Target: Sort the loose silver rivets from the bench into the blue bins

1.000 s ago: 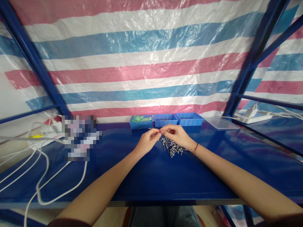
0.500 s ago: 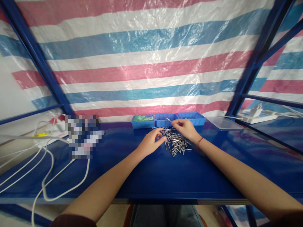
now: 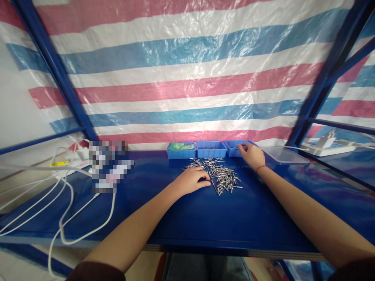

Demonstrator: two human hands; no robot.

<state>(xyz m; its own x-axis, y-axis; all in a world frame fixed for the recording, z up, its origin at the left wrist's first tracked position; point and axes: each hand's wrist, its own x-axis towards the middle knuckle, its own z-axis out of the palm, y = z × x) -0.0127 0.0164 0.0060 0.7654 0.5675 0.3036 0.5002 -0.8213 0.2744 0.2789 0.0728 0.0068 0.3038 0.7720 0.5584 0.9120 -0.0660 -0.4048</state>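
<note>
Left hand (image 3: 193, 181) is at metal pins (image 3: 227, 177) (right hand (image 3: 254, 156) at rightmost bin (image 3: 233, 152)).

Across the back I see a crinkled plastic sheet (image 3: 187, 84) striped red, white and blue, behind a left post (image 3: 54, 70) and a right post (image 3: 315, 88), both blue. Over on my left, white cables (image 3: 65, 234) loop past the table's front edge, near a pixelated patch (image 3: 109, 166) and something yellow (image 3: 58, 164). Rightward I make out a flat clear plastic piece (image 3: 290, 156) and, beyond it, a white power strip (image 3: 336, 150)
</note>
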